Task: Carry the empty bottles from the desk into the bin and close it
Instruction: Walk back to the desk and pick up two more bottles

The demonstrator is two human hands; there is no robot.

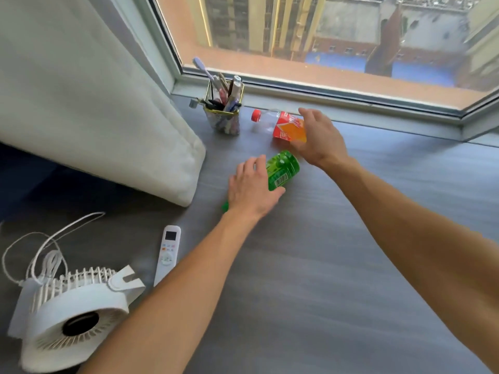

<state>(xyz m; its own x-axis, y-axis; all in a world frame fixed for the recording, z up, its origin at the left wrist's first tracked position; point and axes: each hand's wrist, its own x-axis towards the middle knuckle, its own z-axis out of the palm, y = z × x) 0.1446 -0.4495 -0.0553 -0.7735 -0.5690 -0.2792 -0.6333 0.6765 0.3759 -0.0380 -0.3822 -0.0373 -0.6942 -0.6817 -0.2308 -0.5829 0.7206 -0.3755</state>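
Both hands on two bottles lying flat on the grey desk (337, 238).

Left hand (252, 186) curls over the green bottle (283, 168), cap toward the person; right hand (321, 137) cups the orange-labelled bottle (289, 125), red cap pointing left at the pen holder (224, 112).

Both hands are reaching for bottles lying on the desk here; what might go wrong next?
The green bottle lies on its side under the left hand; it may roll away. The right hand reaches the red-capped bottle close beside the pen holder, which a careless lift might knock over.
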